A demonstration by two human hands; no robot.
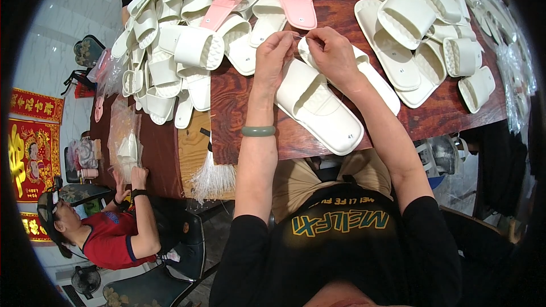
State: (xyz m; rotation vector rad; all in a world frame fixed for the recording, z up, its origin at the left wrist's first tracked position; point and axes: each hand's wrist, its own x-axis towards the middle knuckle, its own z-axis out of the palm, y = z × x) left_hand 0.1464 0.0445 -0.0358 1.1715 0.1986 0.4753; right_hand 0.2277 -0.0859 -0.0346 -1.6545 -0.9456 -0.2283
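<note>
A dark reddish wooden table (pixel 432 119) carries everything. A pair of white slippers (pixel 318 105) lies at its centre near the front edge. Piles of white slippers (pixel 170 51) crowd ten o'clock, more white slippers (pixel 421 34) fill two o'clock, and two pink slippers (pixel 296 0) rest at twelve. A bundle of thin clear plastic ties (pixel 211 176) hangs over the edge at seven o'clock.

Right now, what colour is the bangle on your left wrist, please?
The bangle is pale jade green, seen in the head view.
</note>
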